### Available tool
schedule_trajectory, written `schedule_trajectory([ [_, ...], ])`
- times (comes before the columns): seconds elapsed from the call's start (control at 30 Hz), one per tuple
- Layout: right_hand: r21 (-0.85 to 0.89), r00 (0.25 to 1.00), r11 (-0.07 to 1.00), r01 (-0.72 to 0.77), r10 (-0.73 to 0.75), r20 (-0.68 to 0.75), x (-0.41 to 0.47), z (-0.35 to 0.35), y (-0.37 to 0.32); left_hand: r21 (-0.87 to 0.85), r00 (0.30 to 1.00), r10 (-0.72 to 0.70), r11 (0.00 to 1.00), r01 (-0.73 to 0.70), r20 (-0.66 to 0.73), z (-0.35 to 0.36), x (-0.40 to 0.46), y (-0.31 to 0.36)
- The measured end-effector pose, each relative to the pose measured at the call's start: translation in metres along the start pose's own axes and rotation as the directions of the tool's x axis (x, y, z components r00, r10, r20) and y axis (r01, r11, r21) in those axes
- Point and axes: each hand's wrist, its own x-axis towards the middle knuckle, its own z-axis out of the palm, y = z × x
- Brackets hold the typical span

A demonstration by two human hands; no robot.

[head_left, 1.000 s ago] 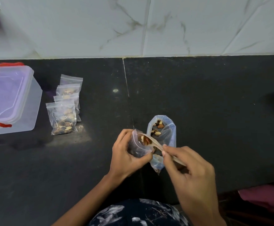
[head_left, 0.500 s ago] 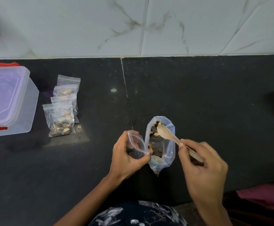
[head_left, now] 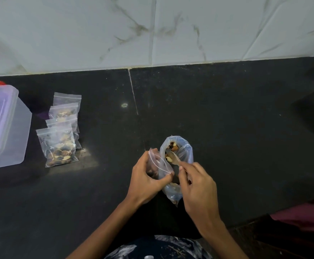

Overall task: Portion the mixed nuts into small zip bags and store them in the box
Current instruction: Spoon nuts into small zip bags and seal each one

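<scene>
Left hand [head_left: 146,181] pinches a small clear zip bag [head_left: 159,163] open by its mouth. Right hand [head_left: 195,186] grips a pale wooden spoon [head_left: 174,159], its bowl inside the larger clear plastic bag of mixed nuts [head_left: 178,157] just beside. Four filled small zip bags [head_left: 61,133] lie overlapped on the black stone counter [head_left: 227,128], near the translucent lidded plastic box [head_left: 5,124] at left.

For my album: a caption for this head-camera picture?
Left hand holds small zip bag; right hand dips spoon into nut bag.
</scene>
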Motion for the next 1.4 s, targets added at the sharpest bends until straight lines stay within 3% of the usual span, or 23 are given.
schedule_trajectory([
  [0.2, 0.116, 0.988, 0.983, -0.143, 0.148, -0.042, -0.002, 0.008, -0.004, -0.007, 1.0, -0.027, 1.0, 0.027, 0.012, 0.0, 0.0, -0.001],
  [0.33, 0.301, 0.942, 0.897, -0.323, 0.335, 0.012, 0.002, 0.01, -0.012, 0.002, 0.999, -0.04, 0.999, 0.04, 0.029, -0.001, 0.001, -0.002],
  [0.4, 0.432, 0.876, 0.775, -0.461, 0.476, 0.081, 0.006, 0.01, -0.013, 0.012, 0.999, -0.039, 0.999, 0.039, 0.036, -0.001, 0.002, -0.003],
  [0.5, 0.647, 0.667, 0.384, -0.659, 0.696, 0.266, 0.014, 0.006, -0.014, 0.025, 0.999, -0.026, 0.999, 0.025, 0.034, -0.001, 0.001, -0.004],
  [0.57, 0.667, 0.552, 0.195, -0.719, 0.744, 0.377, 0.018, 0.002, -0.013, 0.017, 0.999, -0.023, 1.0, 0.023, 0.024, 0.0, 0.0, -0.005],
  [0.7, 0.673, 0.505, 0.06, -0.737, 0.711, 0.489, 0.021, -0.007, -0.012, 0.013, 1.0, -0.011, 1.0, 0.011, 0.007, 0.0, -0.001, -0.007],
  [1.07, 0.688, 0.531, 0.079, -0.721, 0.7, 0.477, 0.004, -0.026, -0.004, -0.054, 0.998, 0.05, 0.997, -0.051, -0.033, -0.002, -0.004, 0.0],
  [1.2, 0.707, 0.538, 0.087, -0.702, 0.716, 0.446, -0.003, -0.033, -0.006, 0.004, 0.99, 0.104, 0.995, -0.104, -0.091, -0.003, -0.005, 0.001],
  [1.3, 0.735, 0.613, 0.181, -0.653, 0.696, 0.373, -0.005, -0.048, -0.016, 0.079, 0.977, 0.179, 0.982, -0.171, -0.115, -0.006, -0.005, 0.004],
  [1.4, 0.737, 0.767, 0.404, -0.542, 0.597, 0.237, -0.008, -0.067, -0.034, 0.177, 0.964, 0.237, 0.961, -0.214, -0.12, -0.008, -0.004, 0.007],
])
